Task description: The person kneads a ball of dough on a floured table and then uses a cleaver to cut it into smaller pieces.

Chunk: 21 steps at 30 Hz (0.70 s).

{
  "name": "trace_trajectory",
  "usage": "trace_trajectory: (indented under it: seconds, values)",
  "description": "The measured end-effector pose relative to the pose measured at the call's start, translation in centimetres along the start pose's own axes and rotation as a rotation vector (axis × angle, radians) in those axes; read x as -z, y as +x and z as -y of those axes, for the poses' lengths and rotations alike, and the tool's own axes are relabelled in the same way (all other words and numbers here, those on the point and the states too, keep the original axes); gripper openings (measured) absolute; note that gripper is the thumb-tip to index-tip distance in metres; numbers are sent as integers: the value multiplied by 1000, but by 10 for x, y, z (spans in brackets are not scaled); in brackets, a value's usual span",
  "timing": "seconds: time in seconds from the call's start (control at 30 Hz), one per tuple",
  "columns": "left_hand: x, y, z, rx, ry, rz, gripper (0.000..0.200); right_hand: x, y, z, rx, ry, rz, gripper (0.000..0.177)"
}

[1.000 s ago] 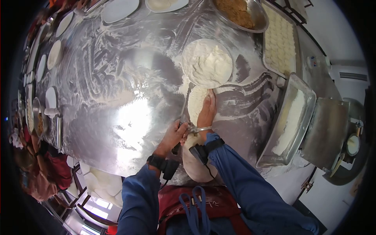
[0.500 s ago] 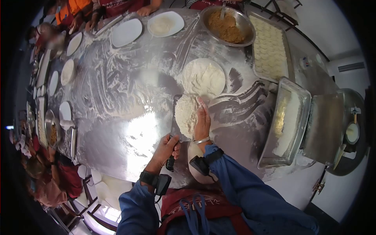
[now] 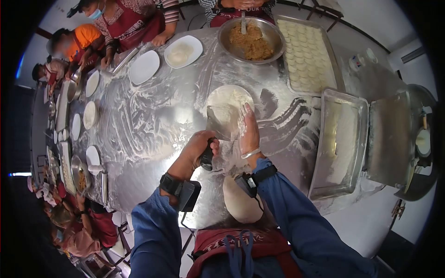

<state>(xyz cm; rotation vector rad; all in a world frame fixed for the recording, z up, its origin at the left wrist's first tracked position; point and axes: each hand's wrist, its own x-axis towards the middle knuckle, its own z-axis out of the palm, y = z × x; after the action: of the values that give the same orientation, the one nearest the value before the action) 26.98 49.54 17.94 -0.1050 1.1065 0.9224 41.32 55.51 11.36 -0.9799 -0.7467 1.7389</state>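
Observation:
My left hand (image 3: 198, 148) is wrapped round the black handle of a cleaver (image 3: 219, 124), whose broad blade is tilted over the near edge of a plate of flour (image 3: 230, 96). My right hand (image 3: 249, 129) has its fingers stretched out, floury, beside the blade's right side. Some flour lies on the steel table below the blade. A large smooth lump of dough (image 3: 241, 202) rests near the table's front edge, partly under my right wrist.
Beyond the plate are a steel bowl of brown filling (image 3: 252, 41) with a spoon and a tray of dumplings (image 3: 308, 55). A floured metal pan (image 3: 338, 143) stands right. White plates (image 3: 144, 67) and several people (image 3: 134, 21) are at the far left.
The flour pile that lay on the blade is gone from it. The blade has moved forward to the plate's near edge and tilted. The view has shifted, showing more people.

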Motion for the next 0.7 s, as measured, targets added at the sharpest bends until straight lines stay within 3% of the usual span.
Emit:
trace_trajectory:
  seconds: [0.23,0.27,0.3,0.33,0.37,0.4,0.47,0.53,0.6,0.63,0.67,0.7]
  values:
    - [-33,-25,-8,-143,239,-119,10,23,10,6,177,-403,133,49]
    - [-33,-27,-6,-202,562,-186,11,29,9,7,175,-404,133,49]
    - [-33,-30,-4,-259,882,-253,12,36,7,9,197,-668,93,47]
    - [-25,-30,4,-258,877,-255,12,42,5,11,219,-931,54,46]
    - [-11,-29,15,-566,1257,-343,17,52,8,0,362,-1014,-44,43]
    - [-2,-33,23,-887,1630,-427,22,59,7,-1,361,-1017,-39,43]
    - [13,-46,36,-828,1510,-454,24,76,5,-3,210,-1024,-66,42]
    - [36,-59,51,-916,1351,-584,19,105,12,-32,249,-988,-96,39]
    - [71,-60,69,-844,1251,-639,17,116,14,-38,-127,-666,95,38]
    - [96,-55,79,-683,1081,-629,13,114,11,-42,-133,-670,98,38]
    - [110,-53,86,-677,1076,-631,13,110,8,-46,-275,-503,100,38]
    - [122,-51,91,-617,860,-585,14,102,5,-47,-413,-334,100,38]
